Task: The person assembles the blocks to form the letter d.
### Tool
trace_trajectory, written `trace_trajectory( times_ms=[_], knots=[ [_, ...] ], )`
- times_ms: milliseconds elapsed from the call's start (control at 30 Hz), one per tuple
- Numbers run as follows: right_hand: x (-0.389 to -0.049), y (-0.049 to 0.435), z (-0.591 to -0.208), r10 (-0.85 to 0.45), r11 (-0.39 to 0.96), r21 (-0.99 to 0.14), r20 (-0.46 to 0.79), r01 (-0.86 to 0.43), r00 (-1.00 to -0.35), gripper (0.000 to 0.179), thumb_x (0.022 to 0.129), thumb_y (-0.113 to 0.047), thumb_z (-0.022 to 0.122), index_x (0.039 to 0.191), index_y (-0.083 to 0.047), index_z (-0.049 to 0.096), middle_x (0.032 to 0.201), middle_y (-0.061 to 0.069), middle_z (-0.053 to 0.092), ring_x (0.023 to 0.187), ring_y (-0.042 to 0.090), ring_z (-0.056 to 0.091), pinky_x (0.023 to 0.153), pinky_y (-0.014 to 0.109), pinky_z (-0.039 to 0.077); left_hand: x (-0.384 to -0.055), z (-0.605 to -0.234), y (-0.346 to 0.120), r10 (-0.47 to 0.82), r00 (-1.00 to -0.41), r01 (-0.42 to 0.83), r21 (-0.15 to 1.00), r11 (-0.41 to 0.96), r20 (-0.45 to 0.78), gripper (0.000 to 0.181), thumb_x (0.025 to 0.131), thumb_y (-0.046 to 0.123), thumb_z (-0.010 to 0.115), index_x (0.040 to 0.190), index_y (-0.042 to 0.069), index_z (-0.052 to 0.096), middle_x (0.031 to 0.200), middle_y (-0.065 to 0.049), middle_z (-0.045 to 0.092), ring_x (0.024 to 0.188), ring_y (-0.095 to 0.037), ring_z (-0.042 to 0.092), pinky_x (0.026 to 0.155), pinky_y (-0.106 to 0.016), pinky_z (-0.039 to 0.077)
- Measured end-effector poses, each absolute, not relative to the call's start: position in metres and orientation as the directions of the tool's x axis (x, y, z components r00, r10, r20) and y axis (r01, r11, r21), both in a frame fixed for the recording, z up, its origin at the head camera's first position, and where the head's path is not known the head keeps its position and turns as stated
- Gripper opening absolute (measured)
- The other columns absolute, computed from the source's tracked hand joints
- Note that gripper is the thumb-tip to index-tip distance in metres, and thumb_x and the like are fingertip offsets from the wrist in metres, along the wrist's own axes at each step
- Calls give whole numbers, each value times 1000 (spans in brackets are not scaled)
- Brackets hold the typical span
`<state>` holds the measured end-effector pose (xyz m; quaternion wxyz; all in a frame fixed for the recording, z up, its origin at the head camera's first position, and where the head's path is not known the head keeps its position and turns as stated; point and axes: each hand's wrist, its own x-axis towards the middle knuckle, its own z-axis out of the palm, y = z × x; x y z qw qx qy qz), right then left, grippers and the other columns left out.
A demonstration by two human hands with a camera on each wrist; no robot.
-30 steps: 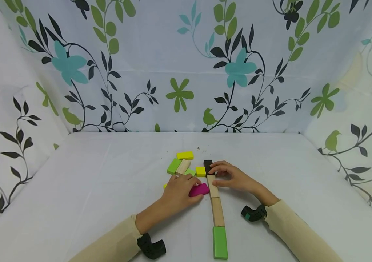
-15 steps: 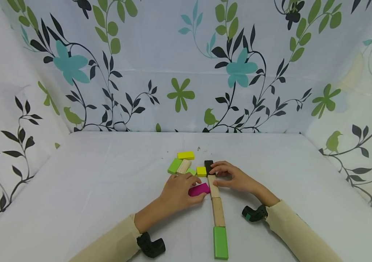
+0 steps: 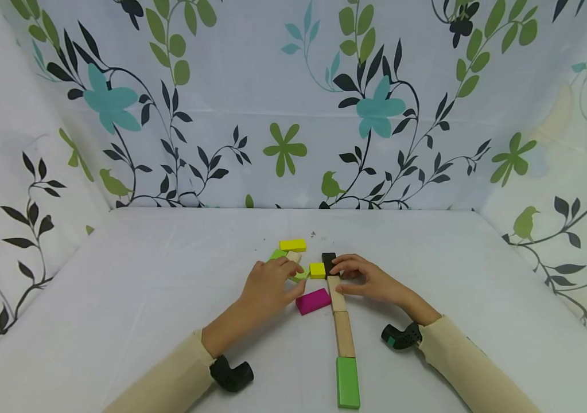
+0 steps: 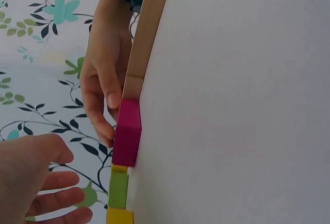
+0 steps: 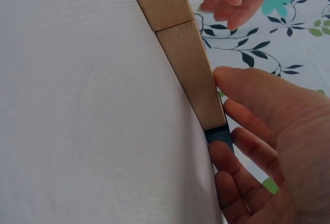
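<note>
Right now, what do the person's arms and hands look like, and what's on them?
Both arms wear long beige sleeves: a left sleeve and a right sleeve. The left hand and right hand are bare, without gloves. By each cuff sits a black, curved gadget; the right gadget has a small green patch.

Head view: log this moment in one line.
left hand: empty; right hand: touching black rectangular block, pale rectangular wooden block; magenta rectangular block: unheld

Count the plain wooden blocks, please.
3: first block by the right hand, second block adjoining the first's near end, third block partly behind the left hand, which may hide more.
</note>
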<state>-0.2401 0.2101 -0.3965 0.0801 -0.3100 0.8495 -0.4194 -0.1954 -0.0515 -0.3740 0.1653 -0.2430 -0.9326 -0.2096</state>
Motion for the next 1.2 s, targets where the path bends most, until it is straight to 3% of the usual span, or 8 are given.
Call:
trace_trajectory(
  times_ms=[433, 633, 867, 1200],
  knots=[
    [-242, 210, -396, -597, 454, -761, 125, -463, -792, 32, 89, -16, 72, 118, -7, 66, 139, 14, 48, 108, 26, 52, 96, 34, 45, -211, -365, -76, 332, -834, 488, 308, 817, 441, 18, 88, 20, 68, 103, 11, 72, 92, -2, 66, 83, -18, 61, 76, -40, 49],
    [-241, 210, -396, -596, 448, -765, 130, -463, -792, 31, 88, -15, 72, 118, -7, 66, 139, 14, 48, 110, 27, 52, 96, 34, 45, -219, -371, -85, 318, -859, 453, 306, 838, 401, 27, 88, 22, 70, 113, 11, 69, 105, -5, 65, 91, -22, 61, 79, -41, 48],
    [-241, 209, -397, -597, 443, -763, 141, -471, -789, 31, 88, -14, 72, 118, -6, 66, 139, 15, 49, 105, 26, 52, 94, 31, 46, -224, -373, -93, 334, -907, 406, 322, 855, 257, 49, 86, 29, 74, 130, 12, 59, 122, -11, 60, 96, -24, 60, 81, -44, 47],
    [-241, 209, -397, -593, 444, -768, 134, -461, -794, 31, 88, -14, 72, 117, -6, 66, 139, 15, 48, 109, 27, 52, 95, 33, 46, -226, -378, -98, 335, -913, 400, 351, 846, 232, 34, 87, 21, 72, 118, 7, 67, 115, -11, 63, 94, -23, 62, 79, -44, 46]
  ],
)
